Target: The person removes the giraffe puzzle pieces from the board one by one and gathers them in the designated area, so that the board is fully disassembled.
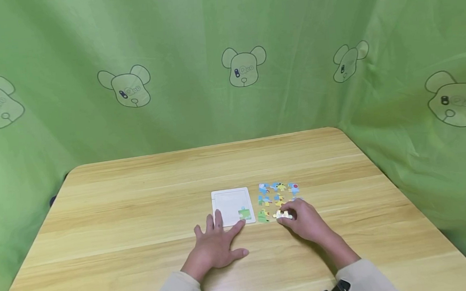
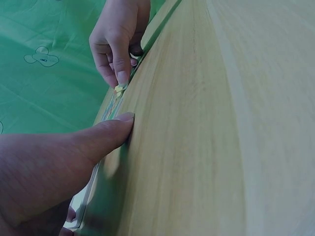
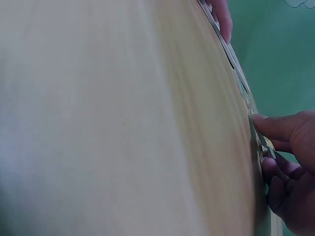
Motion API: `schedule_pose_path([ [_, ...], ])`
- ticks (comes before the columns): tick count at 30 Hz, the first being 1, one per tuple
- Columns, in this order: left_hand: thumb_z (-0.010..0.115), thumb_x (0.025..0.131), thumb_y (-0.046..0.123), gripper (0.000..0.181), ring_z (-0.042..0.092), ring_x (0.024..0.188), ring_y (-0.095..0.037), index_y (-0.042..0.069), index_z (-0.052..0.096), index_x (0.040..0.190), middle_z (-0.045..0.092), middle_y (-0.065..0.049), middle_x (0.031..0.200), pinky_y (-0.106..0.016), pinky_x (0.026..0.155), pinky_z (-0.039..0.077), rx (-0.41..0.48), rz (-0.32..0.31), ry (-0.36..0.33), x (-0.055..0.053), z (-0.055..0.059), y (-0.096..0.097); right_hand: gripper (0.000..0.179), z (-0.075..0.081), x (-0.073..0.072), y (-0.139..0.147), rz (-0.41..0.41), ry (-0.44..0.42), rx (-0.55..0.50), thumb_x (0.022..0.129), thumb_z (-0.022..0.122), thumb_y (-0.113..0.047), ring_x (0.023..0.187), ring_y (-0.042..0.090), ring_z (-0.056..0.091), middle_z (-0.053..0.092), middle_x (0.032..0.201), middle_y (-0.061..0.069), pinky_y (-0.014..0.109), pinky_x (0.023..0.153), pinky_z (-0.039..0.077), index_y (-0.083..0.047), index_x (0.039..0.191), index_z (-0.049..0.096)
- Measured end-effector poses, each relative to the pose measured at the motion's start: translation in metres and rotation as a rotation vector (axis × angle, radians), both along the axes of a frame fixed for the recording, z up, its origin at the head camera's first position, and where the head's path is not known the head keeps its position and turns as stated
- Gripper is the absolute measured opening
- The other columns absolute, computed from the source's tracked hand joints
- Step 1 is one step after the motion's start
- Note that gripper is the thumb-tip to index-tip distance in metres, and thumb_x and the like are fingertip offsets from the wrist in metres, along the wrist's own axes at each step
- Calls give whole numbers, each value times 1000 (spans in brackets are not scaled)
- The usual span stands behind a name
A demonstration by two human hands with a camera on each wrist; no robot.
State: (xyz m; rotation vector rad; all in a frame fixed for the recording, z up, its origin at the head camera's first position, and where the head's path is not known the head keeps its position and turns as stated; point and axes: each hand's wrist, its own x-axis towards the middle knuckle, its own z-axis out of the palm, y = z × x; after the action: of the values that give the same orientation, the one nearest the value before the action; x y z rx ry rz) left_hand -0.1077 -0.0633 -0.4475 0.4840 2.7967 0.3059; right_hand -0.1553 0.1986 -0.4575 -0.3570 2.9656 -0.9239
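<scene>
A white square puzzle tray (image 1: pixel 228 201) lies on the wooden table. One green jigsaw piece (image 1: pixel 244 214) sits in its lower right corner. My left hand (image 1: pixel 215 249) has its fingers spread, with fingertips on the tray's near edge and the index finger just below the green piece. To the right of the tray, my right hand (image 1: pixel 306 222) pinches a pale yellow and white jigsaw piece (image 1: pixel 281 214) between thumb and fingers. That pinched piece (image 2: pixel 119 90) also shows under the right fingertips in the left wrist view.
Several loose blue, yellow and green jigsaw pieces (image 1: pixel 265 200) lie in rough rows between the tray and my right hand. The wooden table (image 1: pixel 140 206) has rounded far corners. A green curtain (image 1: pixel 189 103) with bear-head drawings surrounds it.
</scene>
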Motion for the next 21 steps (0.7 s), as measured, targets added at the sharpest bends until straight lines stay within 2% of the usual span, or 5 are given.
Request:
schedule_pose_path([
  [9, 48, 83, 69, 73, 14, 139, -48, 43, 25, 147, 11, -28, 154, -73, 100, 17, 6, 3, -15, -1, 0, -1, 31, -1, 1, -1, -5, -2, 8, 79, 76, -20, 71, 14, 43, 51, 80, 2, 27, 63, 38, -6, 105, 68],
  [21, 47, 82, 71, 74, 17, 139, -48, 43, 26, 146, 13, -28, 153, -73, 99, 20, -2, -3, 4, -1, 0, 0, 33, -2, 0, 0, -14, -10, 15, 80, 75, -20, 72, 14, 43, 51, 83, 3, 28, 64, 39, -5, 107, 66],
])
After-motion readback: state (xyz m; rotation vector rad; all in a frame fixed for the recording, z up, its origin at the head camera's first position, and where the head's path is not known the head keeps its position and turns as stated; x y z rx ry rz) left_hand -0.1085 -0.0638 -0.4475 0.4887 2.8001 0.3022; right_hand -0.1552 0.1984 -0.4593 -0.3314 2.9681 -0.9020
